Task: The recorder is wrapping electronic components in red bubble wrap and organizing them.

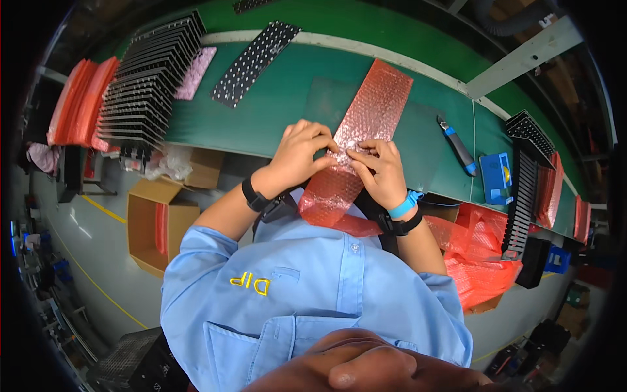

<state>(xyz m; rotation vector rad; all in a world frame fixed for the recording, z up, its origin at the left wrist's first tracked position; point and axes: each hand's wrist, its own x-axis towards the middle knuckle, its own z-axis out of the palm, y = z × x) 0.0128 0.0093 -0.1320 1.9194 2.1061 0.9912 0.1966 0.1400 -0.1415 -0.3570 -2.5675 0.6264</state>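
A long strip of pink bubble wrap (375,101), looking like a bag, lies slantwise over the table's near edge, its lower part hanging towards my lap. My left hand (302,151) closes its fingertips on the strip's left side. Opposite it, my right hand (381,171) pinches the wrap near its middle, thumb and fingers together. The two hands are a short gap apart. Whether something lies inside the wrap I cannot tell. Each wrist wears a black band, and the right one a blue strap too.
On the green table (261,124) lie a black dotted panel (256,62), blue-handled cutters (459,147) and a blue tape dispenser (496,178). Racks of black panels (153,85) stand left, beside stacked pink wrap (78,104). An open carton (153,225) sits below; more red wrap (480,261) hangs right.
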